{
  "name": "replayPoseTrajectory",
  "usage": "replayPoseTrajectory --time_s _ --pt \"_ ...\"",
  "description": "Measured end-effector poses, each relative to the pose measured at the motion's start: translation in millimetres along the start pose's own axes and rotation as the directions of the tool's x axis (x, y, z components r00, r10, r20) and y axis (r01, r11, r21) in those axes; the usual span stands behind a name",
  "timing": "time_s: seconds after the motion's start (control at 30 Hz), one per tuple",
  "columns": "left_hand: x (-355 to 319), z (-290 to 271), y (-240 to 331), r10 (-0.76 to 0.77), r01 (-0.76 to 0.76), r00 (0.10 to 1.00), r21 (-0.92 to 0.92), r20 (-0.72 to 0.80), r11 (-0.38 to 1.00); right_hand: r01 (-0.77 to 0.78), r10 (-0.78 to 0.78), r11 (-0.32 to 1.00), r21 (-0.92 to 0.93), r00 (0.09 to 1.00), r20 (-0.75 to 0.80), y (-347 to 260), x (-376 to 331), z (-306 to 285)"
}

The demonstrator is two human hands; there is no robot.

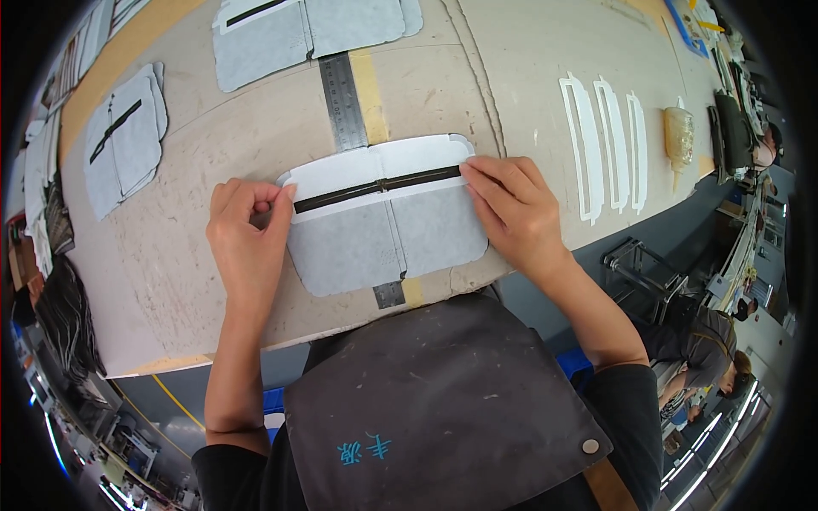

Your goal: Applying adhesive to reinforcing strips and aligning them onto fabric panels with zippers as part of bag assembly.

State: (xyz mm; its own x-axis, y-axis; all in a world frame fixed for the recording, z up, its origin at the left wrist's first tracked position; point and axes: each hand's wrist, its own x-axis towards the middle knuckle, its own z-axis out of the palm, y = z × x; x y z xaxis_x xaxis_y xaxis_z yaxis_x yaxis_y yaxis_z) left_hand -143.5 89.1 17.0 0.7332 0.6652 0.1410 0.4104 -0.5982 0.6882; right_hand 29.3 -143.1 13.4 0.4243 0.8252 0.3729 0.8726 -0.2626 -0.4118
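A pale grey panel (341,247) with rounded corners and a seam down its middle lies flat in front of me. Across it runs a long black slot (332,199) bordered in white, with a small dark bit at its centre. My left hand (249,232) pinches the panel's left edge beside the slot's end, thumb against forefinger. At the opposite end, the fingers of my right hand (517,209) are pressed together on the panel's right edge. Under the panel passes a steel ruler (343,106) with a yellow strip (369,94) alongside.
Several more grey panels lie at the far edge (354,30) and at the left (136,162). Right of me are three narrow white frames (582,149) and a bottle of yellowish liquid with a nozzle (679,140). Beyond the worktable (196,289), a person (711,345) works at the right.
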Motion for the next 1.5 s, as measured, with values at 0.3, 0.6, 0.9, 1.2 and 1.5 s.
replayPoseTrajectory --time_s 0.3,0.6,0.9,1.2,1.5 --pt "0.4 -0.4 -2.7 -0.002 0.002 1.000 0.005 0.015 1.000 0.023 -0.021 0.999 -0.049 0.999 0.050 -3.9 -3.1 2.7" --pt "-3.8 -4.4 -12.5 0.097 -0.095 0.992 0.033 -0.086 0.995 0.178 -0.170 0.971 -0.156 0.983 0.063 2.1 -1.6 3.6" --pt "-33.8 -24.8 -21.9 0.447 -0.501 0.865 0.330 0.230 0.800 0.182 -0.151 0.955 -0.234 0.978 0.146 -1.1 -2.8 -6.6" --pt "-31.1 -33.7 -27.3 0.379 -0.452 0.875 0.228 0.300 0.862 0.191 -0.147 0.939 -0.286 0.975 0.169 -1.7 -1.9 -10.5" --pt "-23.4 -34.9 -25.6 0.342 -0.391 0.901 0.158 0.267 0.907 -0.213 0.217 0.964 0.160 0.976 -0.004 -6.4 2.4 -7.9"
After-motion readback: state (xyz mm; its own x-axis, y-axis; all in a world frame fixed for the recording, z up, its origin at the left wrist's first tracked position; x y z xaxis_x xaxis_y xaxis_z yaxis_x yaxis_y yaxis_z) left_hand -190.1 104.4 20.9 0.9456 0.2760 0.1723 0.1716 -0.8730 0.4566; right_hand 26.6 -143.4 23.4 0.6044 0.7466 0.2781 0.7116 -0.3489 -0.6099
